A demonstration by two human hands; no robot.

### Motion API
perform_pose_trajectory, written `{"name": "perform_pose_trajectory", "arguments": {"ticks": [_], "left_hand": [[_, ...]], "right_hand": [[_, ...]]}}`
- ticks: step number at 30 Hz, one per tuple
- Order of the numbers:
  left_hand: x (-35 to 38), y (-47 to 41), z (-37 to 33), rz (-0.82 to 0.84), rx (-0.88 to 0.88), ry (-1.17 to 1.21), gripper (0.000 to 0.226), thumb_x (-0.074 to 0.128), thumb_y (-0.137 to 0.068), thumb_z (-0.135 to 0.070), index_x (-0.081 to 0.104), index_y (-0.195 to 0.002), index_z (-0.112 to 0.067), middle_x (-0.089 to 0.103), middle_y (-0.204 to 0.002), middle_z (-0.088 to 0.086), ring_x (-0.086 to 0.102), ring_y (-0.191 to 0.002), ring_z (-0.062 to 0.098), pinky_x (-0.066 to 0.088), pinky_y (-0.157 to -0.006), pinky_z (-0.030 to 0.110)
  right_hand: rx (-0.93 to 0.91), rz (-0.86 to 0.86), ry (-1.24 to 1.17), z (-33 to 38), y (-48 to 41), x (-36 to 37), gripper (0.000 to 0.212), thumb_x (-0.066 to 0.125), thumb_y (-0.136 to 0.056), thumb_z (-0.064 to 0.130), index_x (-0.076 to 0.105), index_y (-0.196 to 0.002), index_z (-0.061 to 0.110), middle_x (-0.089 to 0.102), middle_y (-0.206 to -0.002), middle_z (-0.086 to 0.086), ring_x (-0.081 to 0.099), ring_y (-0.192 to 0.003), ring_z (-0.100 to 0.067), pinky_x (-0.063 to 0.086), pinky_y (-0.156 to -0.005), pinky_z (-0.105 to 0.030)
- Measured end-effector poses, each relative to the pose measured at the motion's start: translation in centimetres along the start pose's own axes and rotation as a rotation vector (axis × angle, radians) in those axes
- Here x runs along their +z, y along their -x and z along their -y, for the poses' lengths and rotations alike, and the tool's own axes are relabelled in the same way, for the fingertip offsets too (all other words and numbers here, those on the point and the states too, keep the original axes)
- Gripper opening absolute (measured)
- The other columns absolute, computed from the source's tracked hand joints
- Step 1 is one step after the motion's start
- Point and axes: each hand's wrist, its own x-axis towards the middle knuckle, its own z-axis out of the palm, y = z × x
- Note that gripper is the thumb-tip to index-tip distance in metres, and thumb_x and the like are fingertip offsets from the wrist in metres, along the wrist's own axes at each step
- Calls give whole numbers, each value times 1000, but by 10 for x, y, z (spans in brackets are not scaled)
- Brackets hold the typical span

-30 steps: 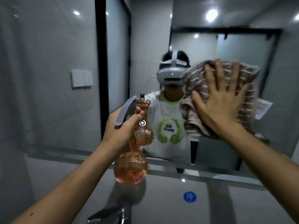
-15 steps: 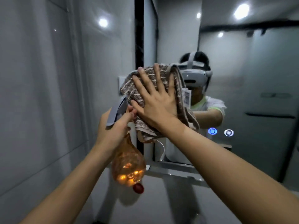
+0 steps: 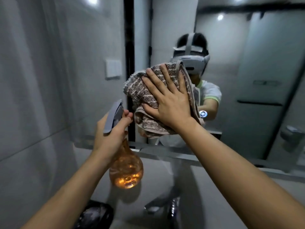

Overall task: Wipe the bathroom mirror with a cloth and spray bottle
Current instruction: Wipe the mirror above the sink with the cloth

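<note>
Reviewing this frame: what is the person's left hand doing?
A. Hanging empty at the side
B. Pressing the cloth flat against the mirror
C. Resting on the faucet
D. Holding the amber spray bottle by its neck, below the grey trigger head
D. The left hand grips the amber spray bottle at its neck, while the right hand presses the cloth flat against the mirror.

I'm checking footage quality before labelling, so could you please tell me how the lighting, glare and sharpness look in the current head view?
Head view: dim grey light; ceiling spots glare in the mirror; the spray bottle glows orange inside; wide-angle bending at the edges; soft throughout, with the right hand and cloth sharpest.
</note>
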Motion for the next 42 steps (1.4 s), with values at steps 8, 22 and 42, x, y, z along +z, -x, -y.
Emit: {"name": "perform_pose_trajectory", "arguments": {"ticks": [8,22,42], "left_hand": [[131,89,15,210,-29,23,24,56,-68,-19,63,-90,-12,46,-73,8,36,-56,16,32,-57,31],[255,151,45,381,39,-11,24,55,-63,-41,62,-86,-42,42,-66,11,38,-62,21,35,-59,35],[269,153,61,431,-7,28,13,54,-69,-18,61,-75,-27,64,-62,-16,55,-59,0,45,-56,16]], "right_hand": [[133,99,49,-140,150,-32,68,35,-82,62,29,-141,27,32,-149,6,15,-138,-20,-5,-110,-47],[233,96,104,-281,292,-57,65,21,-89,64,5,-145,36,-3,-155,14,-13,-142,-16,14,-108,-58],[124,-2,235,-257,295,-35,65,21,-88,65,6,-145,37,-7,-155,13,-13,-142,-24,-9,-109,-52]]}}
